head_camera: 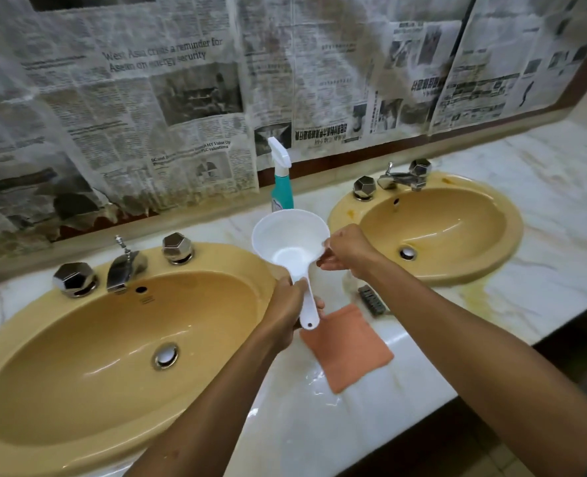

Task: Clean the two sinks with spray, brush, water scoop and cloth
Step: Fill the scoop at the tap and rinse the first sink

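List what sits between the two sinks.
Head view: white scoop held in both hands, spray bottle behind, orange cloth and brush on the counter.

Both mustard-yellow sinks look like glossy glazed ceramic, with polished chrome taps. The scoop is smooth white plastic, the orange cloth soft and matt. The desk is shiny veined marble, under wrinkled, stained newspaper.

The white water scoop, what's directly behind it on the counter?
A teal spray bottle stands behind the white water scoop, against the newspaper-covered wall. The scoop's rim hides the bottle's base.
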